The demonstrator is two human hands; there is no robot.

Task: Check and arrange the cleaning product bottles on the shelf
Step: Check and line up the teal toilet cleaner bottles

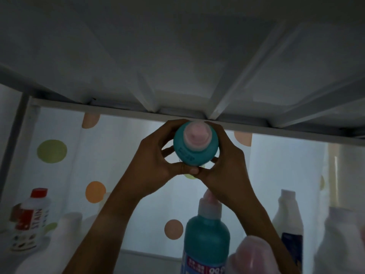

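Observation:
I hold a teal bottle with a pink cap (196, 144) up high, its cap pointing at me, just under the white shelf board (177, 76). My left hand (156, 161) grips its left side and my right hand (225, 165) grips its right side, thumbs meeting beneath it. A second teal bottle with a pink cap (206, 234) stands on the shelf below, in front of my right forearm. At the far left stands a white stain-remover bottle with a red cap (29, 218).
White bottles stand at the right (288, 218) and lower left (65, 234). A blurred pink cap (254, 254) is very close at the bottom. A spotted curtain (94, 192) hangs behind the shelf. A metal upright (17, 123) frames the left side.

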